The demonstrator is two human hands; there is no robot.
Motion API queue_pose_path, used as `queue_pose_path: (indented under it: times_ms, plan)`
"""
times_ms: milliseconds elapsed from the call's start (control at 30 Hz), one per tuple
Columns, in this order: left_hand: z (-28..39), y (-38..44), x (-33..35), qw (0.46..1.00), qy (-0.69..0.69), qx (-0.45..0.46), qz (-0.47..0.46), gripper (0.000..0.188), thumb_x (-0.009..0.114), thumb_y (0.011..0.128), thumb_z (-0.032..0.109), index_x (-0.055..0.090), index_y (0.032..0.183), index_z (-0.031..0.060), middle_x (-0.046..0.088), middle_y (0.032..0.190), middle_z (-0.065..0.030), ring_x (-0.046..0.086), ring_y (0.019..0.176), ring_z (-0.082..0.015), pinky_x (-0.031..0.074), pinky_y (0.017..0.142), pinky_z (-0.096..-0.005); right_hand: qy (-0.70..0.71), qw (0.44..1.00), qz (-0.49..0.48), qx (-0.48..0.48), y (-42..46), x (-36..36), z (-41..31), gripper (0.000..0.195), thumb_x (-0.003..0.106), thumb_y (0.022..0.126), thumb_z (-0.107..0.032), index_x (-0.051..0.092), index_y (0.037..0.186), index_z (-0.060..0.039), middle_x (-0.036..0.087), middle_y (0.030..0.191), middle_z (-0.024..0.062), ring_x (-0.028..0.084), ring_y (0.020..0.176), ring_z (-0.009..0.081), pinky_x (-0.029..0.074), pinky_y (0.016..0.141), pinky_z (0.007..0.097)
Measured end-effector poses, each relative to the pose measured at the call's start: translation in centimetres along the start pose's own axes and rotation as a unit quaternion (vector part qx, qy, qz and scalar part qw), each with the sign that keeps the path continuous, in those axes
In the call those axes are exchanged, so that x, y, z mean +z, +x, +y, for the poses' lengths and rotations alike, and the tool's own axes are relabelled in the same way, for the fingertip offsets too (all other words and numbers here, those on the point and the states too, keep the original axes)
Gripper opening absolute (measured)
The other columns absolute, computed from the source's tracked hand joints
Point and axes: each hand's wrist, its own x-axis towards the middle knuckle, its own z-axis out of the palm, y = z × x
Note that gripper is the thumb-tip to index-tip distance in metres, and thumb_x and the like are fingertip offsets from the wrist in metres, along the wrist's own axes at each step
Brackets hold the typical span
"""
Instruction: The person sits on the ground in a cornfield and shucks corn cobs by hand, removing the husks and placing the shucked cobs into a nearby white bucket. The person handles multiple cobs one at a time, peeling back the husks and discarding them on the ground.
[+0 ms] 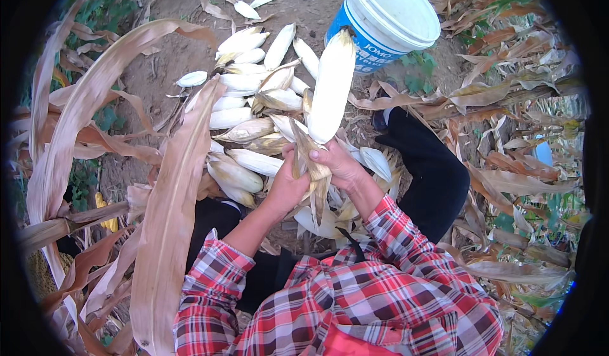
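Observation:
A corn ear (333, 87) points up and away from me, its pale surface so bright that I cannot tell inner husk from kernels. Dark dry silk tops it. My right hand (349, 166) grips the base of this ear, thumb on the husk. Beside it, my left hand (288, 185) holds peeled tan husk leaves (316, 168), which hang down between both hands. Beyond my left hand lies a heap of corn ears in husk (242, 118) on the soil. Loose pale husks (323, 220) lie beneath my hands.
A white bucket with a blue label (380, 28) stands on the soil (166, 70) at the upper right. A long dry corn leaf (166, 232) crosses in front of my left side. Dry stalks (523, 175) crowd the right. Yellow corn ears (107, 211) show at far left.

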Motion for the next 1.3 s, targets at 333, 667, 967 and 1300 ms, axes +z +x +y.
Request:
queue_pose_path:
  times_ms: [333,667,967,1300]
  plan:
    - [2.6,2.0,-3.6,0.87,0.485,0.091,0.006,0.081,0.078,0.072,0.027,0.037,0.133,-0.0076,0.046,0.132,-0.0246,0.046,0.125,-0.0303,0.039,0.102,-0.0407,-0.499,0.836,0.194,-0.117,0.4,-3.0,0.3,0.044,0.069,0.077,-0.022,0.059,0.112,0.0025,0.067,0.101,0.0188,0.066,0.091,0.0286,0.05,0.081,0.0373]
    - [4.9,2.9,-3.9,0.939,-0.25,0.053,0.232,0.042,0.073,0.079,0.01,0.055,0.116,0.0007,0.063,0.106,-0.007,0.061,0.096,-0.0165,0.047,0.089,-0.031,-0.543,0.834,0.058,-0.075,-0.4,-1.1,6.0,0.049,0.068,0.074,-0.029,0.058,0.115,-0.0039,0.067,0.1,0.0201,0.064,0.093,0.0366,0.05,0.08,0.0429]
    - [3.9,1.8,-1.6,0.978,0.067,0.1,0.17,0.037,0.074,0.076,0.007,0.058,0.109,0.0021,0.064,0.098,-0.0055,0.062,0.085,-0.013,0.049,0.078,-0.0268,-0.42,0.903,0.084,-0.029,0.9,-3.2,11.4,0.042,0.072,0.07,-0.026,0.065,0.103,-0.0018,0.069,0.093,0.0166,0.067,0.088,0.0297,0.051,0.079,0.0382]
    - [7.0,1.9,-5.3,0.941,-0.231,0.092,0.23,0.044,0.071,0.08,0.01,0.052,0.118,0.0007,0.061,0.103,-0.0065,0.061,0.091,-0.0161,0.05,0.082,-0.0307,-0.411,0.905,-0.097,-0.039,-0.4,0.2,3.6,0.071,0.076,0.074,-0.029,0.043,0.131,-0.0004,0.057,0.121,0.0155,0.053,0.114,0.0221,0.039,0.1,0.0328]
